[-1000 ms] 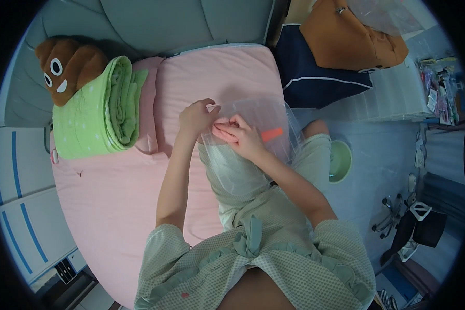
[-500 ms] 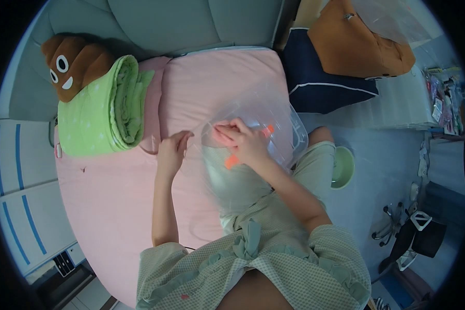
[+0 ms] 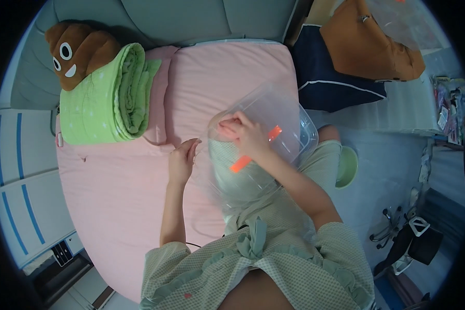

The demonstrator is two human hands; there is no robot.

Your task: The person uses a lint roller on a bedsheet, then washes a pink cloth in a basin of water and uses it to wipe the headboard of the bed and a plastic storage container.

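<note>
A clear plastic box point(image 3: 309, 135) rests tilted across my lap and leg. My right hand point(image 3: 245, 135) is over the box, its fingertips drawn together in a pinch; whatever may be between them does not show. Bright orange strip point(image 3: 241, 164) shows on both sides of that hand; I cannot tell whether it is one piece or two. Just left of the box, my left hand point(image 3: 183, 159) is closed, thumb against fingers. Its tips come near the box's left side, and I cannot make out what they hold.
A pink-sheeted bed point(image 3: 124, 206) lies beneath me. At its far left are a folded green quilt point(image 3: 101, 111) and a brown plush cushion point(image 3: 80, 51). A navy cushion point(image 3: 320, 72) and brown bag point(image 3: 369, 44) stand far right. A green basin point(image 3: 347, 168) sits on the floor.
The view has shifted slightly. Both hands stay pinched, the left a little closer to the box. More of the orange strip shows around my right hand.
</note>
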